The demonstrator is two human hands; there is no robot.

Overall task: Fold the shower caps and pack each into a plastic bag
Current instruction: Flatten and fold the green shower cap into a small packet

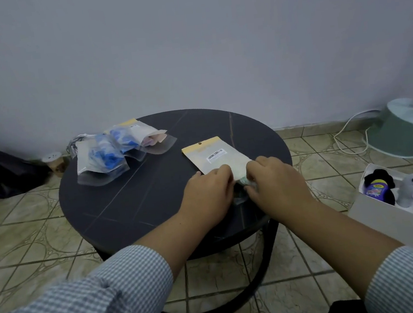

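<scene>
A plastic bag (217, 156) with a yellow header and a barcode label lies flat on the round black table (134, 205), right of centre. My left hand (208, 194) pinches the bag's near open end. My right hand (274, 183) grips the same end from the right, with a pale green folded shower cap (244, 181) showing between the two hands at the bag's mouth. Most of the cap is hidden by my fingers. At the table's far left lie packed bags (105, 155) holding blue and white caps, overlapping one another.
A white box (398, 222) with a plush toy, a bottle and a dark item sits on the tiled floor at the right. A green lamp base (400, 129) with a white cord stands behind it. A black bag (1, 172) and a small spool lie by the wall, left.
</scene>
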